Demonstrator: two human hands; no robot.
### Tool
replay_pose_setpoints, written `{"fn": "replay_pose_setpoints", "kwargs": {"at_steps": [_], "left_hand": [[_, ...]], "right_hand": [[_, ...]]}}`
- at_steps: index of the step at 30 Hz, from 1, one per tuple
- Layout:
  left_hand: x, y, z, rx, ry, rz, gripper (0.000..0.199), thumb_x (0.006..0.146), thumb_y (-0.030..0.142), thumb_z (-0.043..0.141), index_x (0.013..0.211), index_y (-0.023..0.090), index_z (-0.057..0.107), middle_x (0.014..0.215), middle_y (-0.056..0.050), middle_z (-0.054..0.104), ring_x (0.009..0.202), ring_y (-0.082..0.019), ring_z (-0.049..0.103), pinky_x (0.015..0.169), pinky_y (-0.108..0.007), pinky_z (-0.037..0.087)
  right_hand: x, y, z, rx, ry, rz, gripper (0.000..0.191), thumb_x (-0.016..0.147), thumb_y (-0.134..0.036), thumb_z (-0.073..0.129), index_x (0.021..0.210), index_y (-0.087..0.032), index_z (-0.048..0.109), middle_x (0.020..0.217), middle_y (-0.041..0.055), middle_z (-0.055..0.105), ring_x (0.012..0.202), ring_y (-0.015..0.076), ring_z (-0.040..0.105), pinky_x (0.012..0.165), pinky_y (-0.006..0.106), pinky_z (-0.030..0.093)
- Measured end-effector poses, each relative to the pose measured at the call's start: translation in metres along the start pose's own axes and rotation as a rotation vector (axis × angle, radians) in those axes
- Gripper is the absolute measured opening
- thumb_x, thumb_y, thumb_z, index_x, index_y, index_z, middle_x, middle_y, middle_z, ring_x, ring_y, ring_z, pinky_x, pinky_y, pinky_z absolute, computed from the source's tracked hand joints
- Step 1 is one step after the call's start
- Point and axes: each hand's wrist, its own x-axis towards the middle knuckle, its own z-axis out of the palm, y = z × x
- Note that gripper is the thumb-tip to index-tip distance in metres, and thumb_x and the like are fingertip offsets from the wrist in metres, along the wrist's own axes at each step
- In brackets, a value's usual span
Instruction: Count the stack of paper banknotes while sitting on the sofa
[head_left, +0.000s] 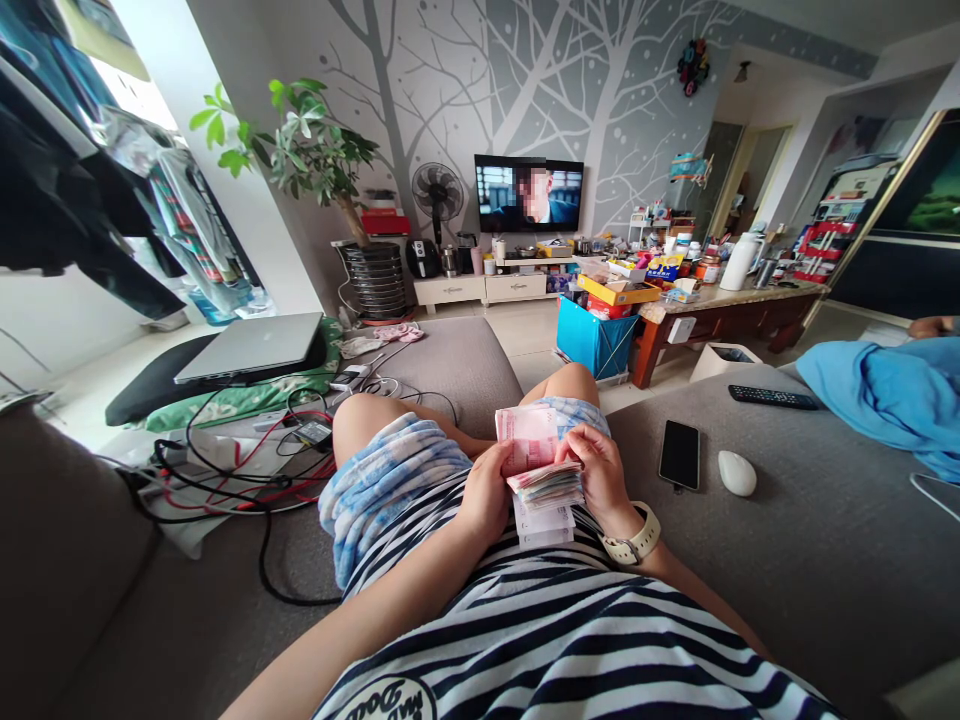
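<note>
Just above my lap, my left hand [487, 492] is closed around the left side of a thick wad of banknotes [546, 486], folded over so that its layered edges face me. Pink notes [529, 436] stand up at the far side of the wad. Pale greyish notes [544, 524] hang below it, towards my striped shirt. My right hand [596, 470] pinches the notes at their right edge, thumb and fingers together. A pale watch is on my right wrist. The fingertips of both hands are partly hidden behind the notes.
On the sofa to my right lie a phone [680, 455], a white mouse [737, 473], a remote [772, 397] and blue cloth [889, 390]; another person's hand [930, 327] shows beyond. Tangled cables [247, 470] and a laptop [251, 346] lie left. A cluttered table [720, 298] stands ahead.
</note>
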Motion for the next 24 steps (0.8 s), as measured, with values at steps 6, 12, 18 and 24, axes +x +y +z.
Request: {"fn": "replay_pose_setpoints", "kwargs": {"at_steps": [6, 12, 18, 24], "left_hand": [[0.0001, 0.0005, 0.0009, -0.055, -0.015, -0.042, 0.016, 0.064, 0.031, 0.070, 0.068, 0.016, 0.067, 0.070, -0.003, 0.068, 0.065, -0.017, 0.059, 0.066, -0.028, 0.046], [0.0005, 0.0008, -0.0002, -0.066, -0.080, -0.076, 0.015, 0.063, 0.030, 0.072, 0.071, 0.018, 0.068, 0.070, -0.004, 0.068, 0.062, -0.019, 0.060, 0.064, -0.031, 0.047], [-0.0026, 0.0035, 0.0020, -0.071, -0.094, -0.096, 0.017, 0.061, 0.028, 0.075, 0.068, 0.016, 0.066, 0.061, -0.001, 0.064, 0.052, -0.014, 0.054, 0.057, -0.027, 0.043], [-0.0016, 0.0034, 0.0021, -0.064, -0.092, -0.109, 0.020, 0.059, 0.027, 0.076, 0.071, 0.015, 0.065, 0.063, -0.002, 0.066, 0.053, -0.014, 0.055, 0.056, -0.026, 0.042]], "right_hand": [[-0.0011, -0.0030, 0.0007, 0.039, -0.016, -0.021, 0.034, 0.087, -0.038, 0.054, 0.058, -0.020, 0.053, 0.055, -0.0021, 0.052, 0.052, 0.0124, 0.039, 0.055, 0.028, 0.033], [0.0041, 0.0036, -0.0006, 0.049, 0.058, 0.015, 0.027, 0.080, -0.040, 0.062, 0.065, -0.020, 0.051, 0.055, -0.0044, 0.047, 0.052, 0.0118, 0.042, 0.053, 0.026, 0.034], [0.0068, 0.0040, -0.0001, -0.007, 0.082, 0.071, 0.026, 0.081, -0.042, 0.060, 0.066, -0.021, 0.052, 0.054, -0.0044, 0.047, 0.051, 0.0130, 0.041, 0.051, 0.027, 0.032], [0.0058, 0.0049, 0.0005, -0.009, 0.065, 0.044, 0.034, 0.083, -0.036, 0.058, 0.055, -0.022, 0.045, 0.052, -0.0038, 0.043, 0.050, 0.0136, 0.039, 0.052, 0.029, 0.030]]}}
